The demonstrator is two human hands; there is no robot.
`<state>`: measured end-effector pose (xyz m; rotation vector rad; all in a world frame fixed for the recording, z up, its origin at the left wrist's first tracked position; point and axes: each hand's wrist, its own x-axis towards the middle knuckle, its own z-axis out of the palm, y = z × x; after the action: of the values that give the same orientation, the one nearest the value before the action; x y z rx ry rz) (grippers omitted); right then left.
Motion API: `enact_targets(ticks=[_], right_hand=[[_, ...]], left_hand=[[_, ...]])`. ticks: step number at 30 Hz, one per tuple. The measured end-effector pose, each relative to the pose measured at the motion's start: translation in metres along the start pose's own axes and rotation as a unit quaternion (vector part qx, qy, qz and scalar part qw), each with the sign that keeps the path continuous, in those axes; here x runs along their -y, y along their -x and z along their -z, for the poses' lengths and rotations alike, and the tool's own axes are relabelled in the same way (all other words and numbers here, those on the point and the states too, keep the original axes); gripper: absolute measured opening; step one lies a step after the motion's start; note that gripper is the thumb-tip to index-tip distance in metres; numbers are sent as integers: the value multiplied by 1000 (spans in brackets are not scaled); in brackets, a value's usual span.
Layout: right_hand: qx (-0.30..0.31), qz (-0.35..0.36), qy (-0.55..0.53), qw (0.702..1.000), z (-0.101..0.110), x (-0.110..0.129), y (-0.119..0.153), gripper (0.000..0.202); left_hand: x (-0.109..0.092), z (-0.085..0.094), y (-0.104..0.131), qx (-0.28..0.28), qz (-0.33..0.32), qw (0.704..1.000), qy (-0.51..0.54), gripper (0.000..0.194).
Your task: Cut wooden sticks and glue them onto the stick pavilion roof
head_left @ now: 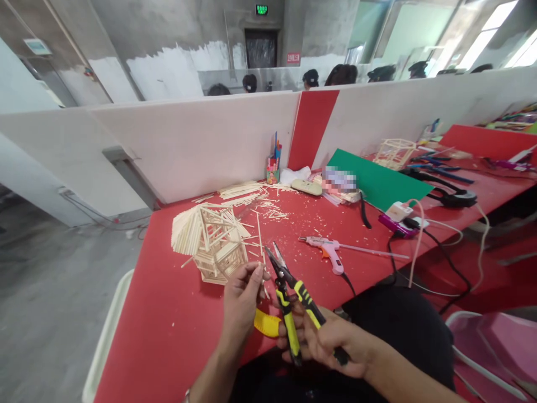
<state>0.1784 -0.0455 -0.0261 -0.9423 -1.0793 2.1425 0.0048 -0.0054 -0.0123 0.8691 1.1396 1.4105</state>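
My right hand (331, 338) is wrapped round the handles of long-nosed pliers (289, 299) with black and yellow grips; their jaws are parted and point away from me. My left hand (245, 291) pinches a thin wooden stick (264, 274) beside the jaws, though the fingers hide most of it. Just beyond the left hand stands a small house-like frame of wooden sticks (220, 246), with a slatted, sloping panel (187, 230) at its left. Under the hands, near the table edge, lies a curved yellow object (267, 323) whose kind I cannot make out.
A pink glue gun (329, 249) lies right of the pliers, its cord trailing forward. Loose sticks (241, 190) and scraps cover the back of the red table (163, 324). A pen cup (272, 170), a green board (377, 179) and a power strip with cables (403, 224) are farther off.
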Motion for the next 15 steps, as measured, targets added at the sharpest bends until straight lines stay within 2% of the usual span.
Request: enact_targets(ticks=[3,5,7,9,11,13,15], right_hand=[[-94,53,133,985,-6,4,-6,54],[-134,126,282,942,0,11,-7,60],[-159,180,407,882,9,17,-6,72],[-181,165,496,833,16,19,-5,76],[-188,124,555,801,18,19,-4,76],[-186,105,585,783,16,19,-4,78],[-183,109,590,779,12,19,-5,78]], left_hand=[[-5,1,-2,-4,-20,999,-42,23],[-8,3,-3,-11,-32,997,-68,23],[-10,4,-3,-16,-41,995,-88,22],[-10,4,-3,-10,-46,993,-105,21],[-9,5,-3,9,-55,991,-118,21],[-6,6,-4,24,-64,989,-128,21],[-4,7,-5,32,-65,988,-134,21]])
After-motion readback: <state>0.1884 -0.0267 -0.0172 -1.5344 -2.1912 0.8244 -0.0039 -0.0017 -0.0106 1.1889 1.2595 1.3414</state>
